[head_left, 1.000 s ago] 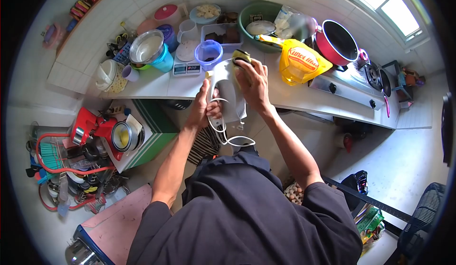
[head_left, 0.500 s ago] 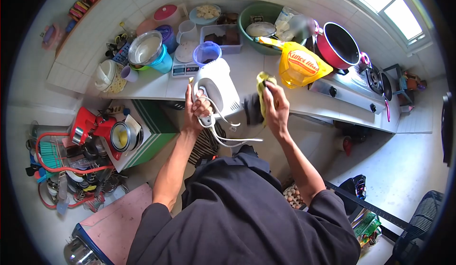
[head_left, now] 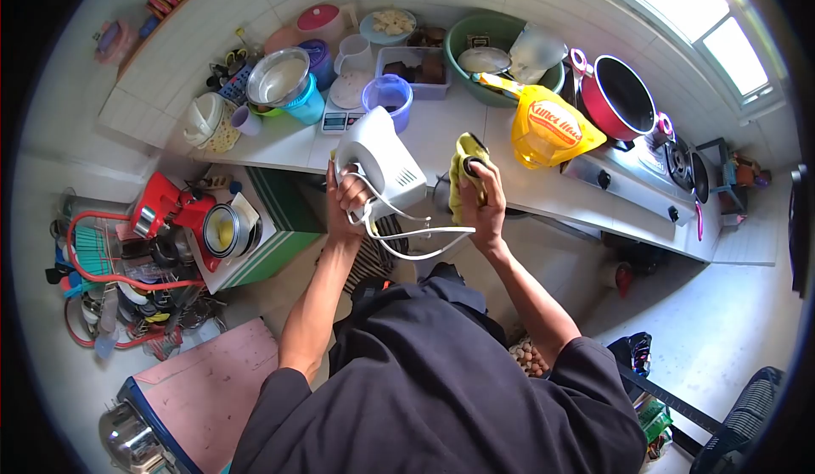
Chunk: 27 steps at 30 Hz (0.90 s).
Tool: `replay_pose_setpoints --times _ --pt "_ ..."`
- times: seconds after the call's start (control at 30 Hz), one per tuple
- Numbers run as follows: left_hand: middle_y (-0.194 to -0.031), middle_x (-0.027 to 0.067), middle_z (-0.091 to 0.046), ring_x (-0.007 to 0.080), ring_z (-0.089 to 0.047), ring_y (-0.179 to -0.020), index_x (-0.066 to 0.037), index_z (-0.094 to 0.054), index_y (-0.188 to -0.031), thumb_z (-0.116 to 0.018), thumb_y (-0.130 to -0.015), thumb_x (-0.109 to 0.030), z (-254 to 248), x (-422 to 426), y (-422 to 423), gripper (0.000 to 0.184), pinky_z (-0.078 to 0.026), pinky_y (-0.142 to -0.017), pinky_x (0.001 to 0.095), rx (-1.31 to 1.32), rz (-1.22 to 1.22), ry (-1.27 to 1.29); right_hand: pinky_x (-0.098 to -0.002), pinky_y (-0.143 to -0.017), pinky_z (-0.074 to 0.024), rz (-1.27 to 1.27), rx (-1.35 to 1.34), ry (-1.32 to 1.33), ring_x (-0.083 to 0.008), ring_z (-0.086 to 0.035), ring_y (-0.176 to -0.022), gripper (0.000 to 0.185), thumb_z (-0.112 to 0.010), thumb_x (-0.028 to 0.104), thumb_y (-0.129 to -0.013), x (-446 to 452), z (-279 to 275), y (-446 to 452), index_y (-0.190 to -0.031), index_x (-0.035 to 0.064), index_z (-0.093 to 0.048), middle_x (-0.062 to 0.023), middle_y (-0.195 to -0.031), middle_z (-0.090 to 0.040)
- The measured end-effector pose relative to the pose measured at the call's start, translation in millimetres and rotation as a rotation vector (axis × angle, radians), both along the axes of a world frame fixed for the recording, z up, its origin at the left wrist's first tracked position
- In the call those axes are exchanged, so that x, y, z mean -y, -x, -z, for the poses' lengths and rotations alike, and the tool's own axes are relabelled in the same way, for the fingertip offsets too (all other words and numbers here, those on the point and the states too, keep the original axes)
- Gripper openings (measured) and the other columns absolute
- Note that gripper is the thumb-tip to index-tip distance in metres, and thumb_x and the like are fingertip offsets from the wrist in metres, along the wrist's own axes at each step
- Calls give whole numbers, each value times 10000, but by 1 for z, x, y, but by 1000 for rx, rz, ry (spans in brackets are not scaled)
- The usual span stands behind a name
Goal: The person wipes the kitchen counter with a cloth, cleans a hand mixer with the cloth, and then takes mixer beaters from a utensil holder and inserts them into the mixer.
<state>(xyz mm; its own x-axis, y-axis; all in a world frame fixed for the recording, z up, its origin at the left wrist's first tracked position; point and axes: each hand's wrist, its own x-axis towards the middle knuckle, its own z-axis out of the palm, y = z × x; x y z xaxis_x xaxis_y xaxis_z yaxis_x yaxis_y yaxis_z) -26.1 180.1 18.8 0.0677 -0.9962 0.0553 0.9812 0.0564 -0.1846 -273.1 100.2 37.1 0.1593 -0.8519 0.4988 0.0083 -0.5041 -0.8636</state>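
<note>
In the middle of the view, my left hand [head_left: 346, 202] is closed around the handle of a white hand mixer [head_left: 386, 156], its vented end facing right. A white cord [head_left: 416, 235] loops from beneath the mixer towards my right wrist. My right hand [head_left: 482, 207] grips a crumpled yellow cloth [head_left: 464, 177] with dark patches, held upright a little right of the mixer and apart from it. Part of the cloth is hidden behind the fingers. Just beyond the mixer, a translucent purple tub [head_left: 388, 100] stands on the counter, near a kitchen scale [head_left: 340, 123].
On the counter, a yellow oil pouch [head_left: 552, 130] lies before a green basin [head_left: 467, 28]. A red pot [head_left: 622, 92] sits on the gas stove [head_left: 632, 177] at right. At left are a red stand mixer [head_left: 170, 211] and a crowded dish rack [head_left: 127, 287]. Eggs [head_left: 530, 358] lie below.
The cloth has turned in my right hand, and that hand now shows more of its palm side. The mixer has tilted slightly. The whole view has shifted a little.
</note>
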Motion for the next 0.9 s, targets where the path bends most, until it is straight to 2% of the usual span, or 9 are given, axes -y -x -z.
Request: replay_pose_setpoints --times 0.07,0.17,0.37,0.5,0.6,0.67,0.7,0.83,0.9 --pt "-503 -41 -383 86 -387 -399 -23 -562 -888 -359 -1093 -435 1 -6 2 503 -335 -403 251 -7 -38 -14 -358 -931 -518 -125 49 -94 -282 -616 -1129 301 -682 -7 -917 -14 -6 -9 -1213 -1 -629 -181 -1244 -603" --pt "-501 -41 -385 79 -388 -393 -24 -554 -877 -384 -1091 -423 3 1 0 484 -339 -395 241 -29 -1 76 -399 -872 -540 -138 -250 427 -353 -618 -1055 373 -782 -29 -763 -22 11 -23 -1120 35 -695 -206 -1329 -579" --pt "-502 -48 -381 77 -383 -382 -50 -509 -877 -415 -1091 -403 -8 2 -3 424 -336 -377 228 -107 -54 71 -424 -872 -558 -376 -383 240 -394 -633 -1088 474 -719 -56 -766 -37 72 2 -1218 66 -644 -195 -1228 -630" --pt "-519 -35 -392 65 -390 -396 -50 -479 -883 -424 -1091 -353 -19 3 -3 372 -327 -355 214 -52 -62 108 -378 -879 -540 -37 -161 206 -339 -663 -1018 328 -676 -61 -849 -12 19 -3 -1168 3 -636 -216 -1178 -619" --pt "-522 -32 -394 69 -395 -398 -49 -472 -889 -418 -1091 -364 -12 8 -9 378 -335 -355 224 -67 -29 152 -380 -856 -549 -167 -169 294 -351 -662 -1027 371 -660 -58 -887 -7 -15 -7 -1250 2 -612 -230 -1196 -607" --pt "-528 -25 -396 80 -400 -402 -51 -462 -882 -413 -1089 -384 -15 11 -9 395 -342 -353 238 -87 37 215 -394 -895 -537 -258 -133 162 -382 -629 -1109 419 -673 -85 -855 -7 14 -16 -1257 25 -629 -243 -1268 -577" --pt "-519 -26 -381 89 -383 -386 -67 -453 -861 -410 -1089 -386 -28 9 -3 395 -352 -361 241 -114 46 239 -399 -932 -525 -190 -221 327 -385 -598 -1175 442 -689 -92 -833 -8 11 -18 -1251 43 -639 -239 -1321 -552" --pt "-503 -21 -364 96 -362 -365 -92 -433 -830 -361 -1091 -446 -48 3 -5 445 -365 -375 254 -103 101 338 -412 -940 -529 -170 -256 68 -384 -626 -1137 352 -618 -69 -844 -15 31 0 -1176 37 -665 -226 -1249 -603" --pt "-501 -9 -382 102 -376 -359 -93 -434 -832 -339 -1089 -473 -51 1 -5 469 -371 -372 263 -102 107 365 -342 -932 -500 -95 -157 40 -310 -627 -1068 289 -537 -50 -882 -10 9 2 -1148 -12 -642 -209 -1181 -594"
